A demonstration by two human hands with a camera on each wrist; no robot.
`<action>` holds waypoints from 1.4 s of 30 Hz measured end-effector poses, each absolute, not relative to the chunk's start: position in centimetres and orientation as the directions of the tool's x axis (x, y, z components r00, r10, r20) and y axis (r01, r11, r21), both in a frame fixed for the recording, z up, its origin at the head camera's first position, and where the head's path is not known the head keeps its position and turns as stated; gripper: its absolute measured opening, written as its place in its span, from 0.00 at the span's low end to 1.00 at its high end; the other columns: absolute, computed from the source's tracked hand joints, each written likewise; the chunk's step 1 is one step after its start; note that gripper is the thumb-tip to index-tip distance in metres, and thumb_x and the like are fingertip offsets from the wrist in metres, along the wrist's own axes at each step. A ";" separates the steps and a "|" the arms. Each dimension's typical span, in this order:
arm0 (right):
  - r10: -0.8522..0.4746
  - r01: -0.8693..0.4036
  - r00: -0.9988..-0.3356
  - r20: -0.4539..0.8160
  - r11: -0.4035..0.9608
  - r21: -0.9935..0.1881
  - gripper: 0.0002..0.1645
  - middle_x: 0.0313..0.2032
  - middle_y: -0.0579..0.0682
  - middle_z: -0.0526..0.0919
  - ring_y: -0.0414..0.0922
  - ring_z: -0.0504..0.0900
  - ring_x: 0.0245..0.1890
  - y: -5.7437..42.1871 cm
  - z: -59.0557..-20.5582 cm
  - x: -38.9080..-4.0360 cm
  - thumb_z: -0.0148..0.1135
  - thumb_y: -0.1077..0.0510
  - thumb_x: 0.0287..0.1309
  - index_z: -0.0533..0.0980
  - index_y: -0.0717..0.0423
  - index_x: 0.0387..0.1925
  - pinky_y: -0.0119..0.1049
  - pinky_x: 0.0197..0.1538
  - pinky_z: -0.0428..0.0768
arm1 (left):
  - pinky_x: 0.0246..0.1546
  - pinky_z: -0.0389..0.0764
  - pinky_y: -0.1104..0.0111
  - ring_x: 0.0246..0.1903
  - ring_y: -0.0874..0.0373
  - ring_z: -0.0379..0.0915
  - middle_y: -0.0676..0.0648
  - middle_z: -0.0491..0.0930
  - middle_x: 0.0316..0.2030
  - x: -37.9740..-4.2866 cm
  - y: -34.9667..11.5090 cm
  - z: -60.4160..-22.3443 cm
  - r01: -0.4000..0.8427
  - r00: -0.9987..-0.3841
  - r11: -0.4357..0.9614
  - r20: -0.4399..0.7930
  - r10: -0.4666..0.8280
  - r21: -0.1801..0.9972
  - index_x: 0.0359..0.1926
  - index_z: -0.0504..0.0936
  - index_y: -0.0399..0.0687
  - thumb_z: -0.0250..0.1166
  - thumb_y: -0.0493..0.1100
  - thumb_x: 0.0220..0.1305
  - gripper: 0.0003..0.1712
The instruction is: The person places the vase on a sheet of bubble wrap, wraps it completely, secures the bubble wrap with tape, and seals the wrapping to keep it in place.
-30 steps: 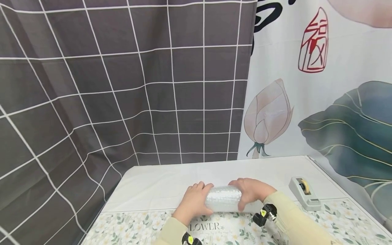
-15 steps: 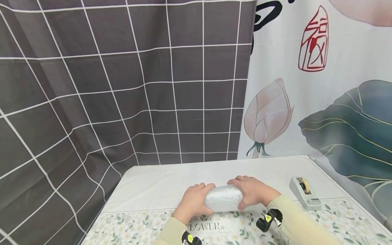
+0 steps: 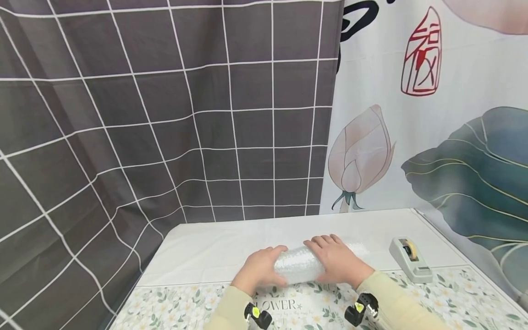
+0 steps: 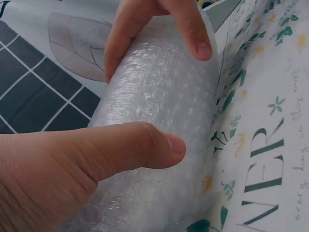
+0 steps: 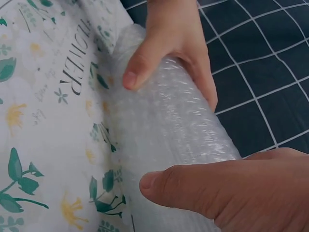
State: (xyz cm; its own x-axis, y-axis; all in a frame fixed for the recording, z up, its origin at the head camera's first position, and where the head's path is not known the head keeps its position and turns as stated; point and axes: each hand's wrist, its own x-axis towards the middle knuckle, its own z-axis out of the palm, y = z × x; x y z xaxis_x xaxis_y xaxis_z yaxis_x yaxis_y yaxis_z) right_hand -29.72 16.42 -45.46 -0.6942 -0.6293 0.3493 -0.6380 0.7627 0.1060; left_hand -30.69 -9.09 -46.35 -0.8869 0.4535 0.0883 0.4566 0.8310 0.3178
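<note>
A roll of clear bubble wrap (image 3: 298,266) lies sideways between both hands, close over the table's front half, its right end angled toward the back. My left hand (image 3: 261,269) grips its left part, thumb (image 4: 149,145) across the near side in the left wrist view. Farther right, my right hand (image 3: 336,260) holds the roll from above, fingers over the far side. The right wrist view shows that thumb (image 5: 178,186) pressed along the wrap (image 5: 159,116). Part of the right end sticks out past the right hand. Whatever is inside the roll is hidden.
A pale tape dispenser (image 3: 411,260) with yellowish tape stands on the right side of the table. A floral cloth (image 3: 177,302) with printed lettering covers the front, white cover (image 3: 214,243) the back. Behind hang a dark grid curtain (image 3: 247,133) and a floral curtain (image 3: 371,82).
My right hand has shifted its hold along the roll and now lies flatter over it. The roll's right end has swung backward and shows beyond that hand. My left hand has hardly moved.
</note>
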 end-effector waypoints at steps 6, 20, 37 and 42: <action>-0.629 -0.629 -0.696 0.346 0.767 0.127 0.60 0.53 0.55 0.79 0.57 0.78 0.54 16.2 -45.8 -29.7 0.81 0.36 0.29 0.71 0.59 0.64 0.60 0.61 0.74 | 0.50 0.82 0.56 0.43 0.60 0.79 0.57 0.84 0.49 -31.0 -9.3 -46.1 0.410 -0.890 0.812 -0.010 0.455 0.415 0.68 0.74 0.62 0.80 0.59 0.31 0.55; -0.643 -0.624 -0.694 0.325 0.762 0.175 0.63 0.49 0.53 0.80 0.54 0.80 0.49 15.9 -46.2 -29.7 0.78 0.29 0.25 0.72 0.57 0.63 0.57 0.59 0.76 | 0.56 0.79 0.51 0.42 0.60 0.78 0.61 0.83 0.45 -31.5 -10.0 -45.6 0.254 -0.836 0.689 -0.205 0.509 0.678 0.59 0.78 0.65 0.79 0.49 0.35 0.42; -0.645 -0.644 -0.728 0.233 0.760 0.095 0.55 0.42 0.51 0.83 0.51 0.82 0.42 15.6 -44.9 -31.7 0.77 0.30 0.24 0.76 0.55 0.56 0.49 0.50 0.82 | 0.57 0.78 0.50 0.55 0.50 0.76 0.50 0.79 0.57 -30.4 -10.3 -45.1 0.443 -0.878 0.786 0.028 0.479 0.431 0.69 0.74 0.60 0.80 0.62 0.39 0.52; -0.629 -0.634 -0.753 0.195 0.772 0.040 0.50 0.33 0.46 0.82 0.46 0.81 0.33 15.3 -44.7 -32.1 0.76 0.31 0.23 0.77 0.55 0.50 0.43 0.39 0.83 | 0.65 0.72 0.49 0.60 0.49 0.73 0.51 0.78 0.60 -30.2 -10.3 -46.1 0.484 -0.872 0.821 0.090 0.481 0.302 0.72 0.70 0.57 0.81 0.62 0.39 0.57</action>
State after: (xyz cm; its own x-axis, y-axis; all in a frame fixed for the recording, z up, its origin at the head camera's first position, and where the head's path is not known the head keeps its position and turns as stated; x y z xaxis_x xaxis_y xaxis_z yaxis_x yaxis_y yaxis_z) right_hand -32.06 15.29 -44.73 -0.7529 -0.6286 0.1950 -0.6343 0.7721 0.0396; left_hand -30.21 -10.29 -46.13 -0.8721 0.4809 0.0900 0.4840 0.8212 0.3022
